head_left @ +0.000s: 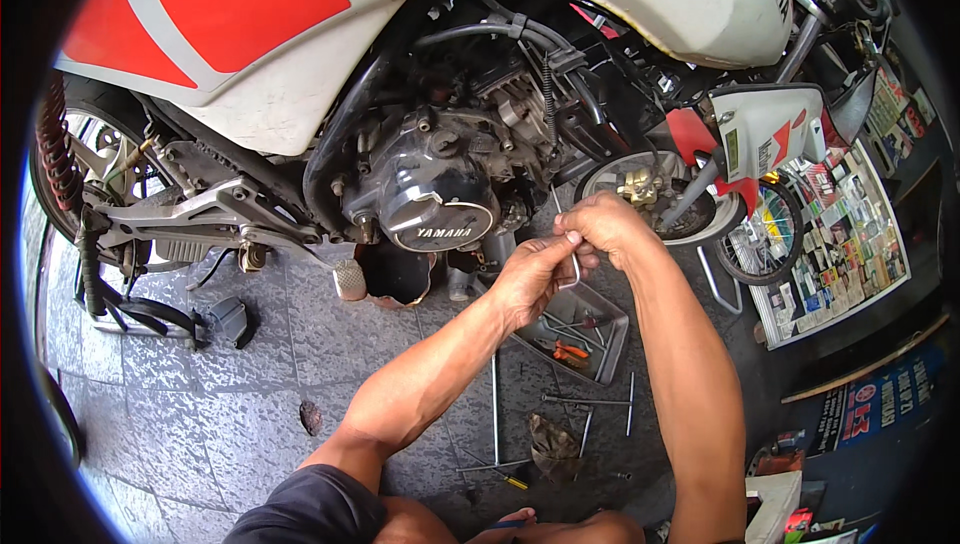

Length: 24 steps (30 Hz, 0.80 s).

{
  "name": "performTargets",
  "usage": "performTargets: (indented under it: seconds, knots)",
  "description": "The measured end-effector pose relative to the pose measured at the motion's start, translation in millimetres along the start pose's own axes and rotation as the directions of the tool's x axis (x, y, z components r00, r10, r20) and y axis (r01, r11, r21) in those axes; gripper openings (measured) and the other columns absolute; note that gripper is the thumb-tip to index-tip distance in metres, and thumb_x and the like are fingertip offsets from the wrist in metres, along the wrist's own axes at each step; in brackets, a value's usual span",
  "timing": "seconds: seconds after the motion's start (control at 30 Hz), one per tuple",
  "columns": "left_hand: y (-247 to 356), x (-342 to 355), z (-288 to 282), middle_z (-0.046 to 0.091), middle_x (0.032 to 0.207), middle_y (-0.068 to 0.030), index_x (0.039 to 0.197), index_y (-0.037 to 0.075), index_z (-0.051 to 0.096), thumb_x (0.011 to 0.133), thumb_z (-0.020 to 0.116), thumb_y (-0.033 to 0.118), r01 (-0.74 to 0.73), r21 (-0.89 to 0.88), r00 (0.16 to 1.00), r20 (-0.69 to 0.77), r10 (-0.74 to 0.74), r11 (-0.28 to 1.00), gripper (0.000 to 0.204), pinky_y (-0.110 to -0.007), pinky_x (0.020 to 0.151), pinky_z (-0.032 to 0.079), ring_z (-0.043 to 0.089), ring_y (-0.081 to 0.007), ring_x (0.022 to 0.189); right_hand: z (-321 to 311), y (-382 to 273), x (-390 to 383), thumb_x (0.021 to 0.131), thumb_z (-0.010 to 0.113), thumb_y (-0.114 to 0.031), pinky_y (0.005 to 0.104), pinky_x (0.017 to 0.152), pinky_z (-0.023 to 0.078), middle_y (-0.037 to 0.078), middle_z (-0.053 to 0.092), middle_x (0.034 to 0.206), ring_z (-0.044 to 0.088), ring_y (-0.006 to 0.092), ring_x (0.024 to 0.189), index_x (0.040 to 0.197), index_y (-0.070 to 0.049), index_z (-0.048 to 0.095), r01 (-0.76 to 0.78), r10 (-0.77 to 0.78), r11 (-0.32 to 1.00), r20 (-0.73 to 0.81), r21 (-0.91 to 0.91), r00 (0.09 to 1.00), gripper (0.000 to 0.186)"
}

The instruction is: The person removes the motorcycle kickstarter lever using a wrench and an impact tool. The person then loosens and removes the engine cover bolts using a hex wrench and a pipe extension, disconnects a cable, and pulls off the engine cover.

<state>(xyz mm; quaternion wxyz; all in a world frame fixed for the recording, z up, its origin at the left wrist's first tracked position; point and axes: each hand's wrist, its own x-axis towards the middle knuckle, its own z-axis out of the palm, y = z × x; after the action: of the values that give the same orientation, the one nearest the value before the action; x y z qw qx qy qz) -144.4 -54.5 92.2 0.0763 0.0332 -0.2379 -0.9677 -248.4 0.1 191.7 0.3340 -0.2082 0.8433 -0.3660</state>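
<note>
My left hand [535,279] and my right hand [608,228] meet in front of the motorcycle engine [450,169], fingers closed. Between them runs a thin bent metal rod [574,270], shaped like a hex key. One end sticks up past my right fingers toward the engine, and the bent end hangs below my left fingers. My fingertips hide its middle. The black round engine cover [437,206] has a pale, worn edge. Just beneath my hands lies a grey tool tray [612,349], holding metal tools and orange-handled pliers [571,352].
T-handle wrenches [495,404], a yellow-handled screwdriver [514,482] and a dark rag [555,447] lie on the tiled floor [230,414]. A dark container [395,274] sits under the engine. The foot pedal [349,280] juts out. At right stands a sticker-covered board [840,244].
</note>
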Motion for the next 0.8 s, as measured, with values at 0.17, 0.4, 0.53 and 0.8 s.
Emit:
performTargets:
  seconds: [0.17, 0.4, 0.53, 0.8]
  knots:
    - [-7, 10, -7, 0.062, 0.072, 0.0000, 0.086, 0.007, 0.065, 0.088, 0.071, 0.022, -0.032, 0.117, 0.994, -0.103, 0.044, 0.993, 0.017, -0.022, 0.059, 0.044, 0.056, -0.0088, 0.063, 0, 11, 5, 0.078, 0.074, -0.012, 0.0333, 0.046, 0.042, 0.011, 0.061, 0.060, 0.055, 0.0154, 0.049, 0.066, 0.006, 0.064, 0.148, -0.181, 0.971, -0.172, -0.189, 0.968, 0.024]
    - [-5, 6, -6, 0.065, 0.075, -0.0010, 0.085, 0.006, 0.065, 0.091, 0.067, 0.018, -0.114, 0.081, 0.993, -0.034, 0.117, 0.990, 0.014, -0.022, 0.059, 0.044, 0.056, -0.0091, 0.063, 7, -5, -11, 0.084, 0.069, -0.015, 0.0304, 0.047, 0.041, 0.008, 0.060, 0.060, 0.053, 0.0140, 0.050, 0.072, 0.005, 0.065, 0.082, -0.087, 0.995, -0.097, -0.056, 0.991, 0.024]
    - [-2, 1, 2, 0.067, 0.079, -0.0038, 0.087, 0.005, 0.065, 0.093, 0.064, 0.019, -0.093, -0.021, 0.995, -0.021, 0.093, 0.995, 0.015, -0.024, 0.062, 0.045, 0.055, -0.0090, 0.064, 5, -3, -5, 0.088, 0.063, -0.014, 0.0283, 0.042, 0.038, 0.007, 0.057, 0.058, 0.047, 0.0129, 0.043, 0.074, 0.005, 0.065, 0.020, -0.020, 1.000, -0.049, 0.004, 0.999, 0.024]
    - [-8, 6, -4, 0.067, 0.079, -0.0048, 0.090, 0.005, 0.064, 0.095, 0.060, 0.023, -0.102, 0.194, 0.991, -0.063, 0.116, 0.976, 0.020, -0.024, 0.062, 0.045, 0.054, -0.0088, 0.063, 9, -7, -6, 0.089, 0.062, -0.016, 0.0263, 0.036, 0.032, 0.008, 0.059, 0.062, 0.048, 0.0118, 0.043, 0.082, 0.007, 0.066, 0.060, -0.072, 0.990, -0.093, -0.130, 0.993, 0.024]
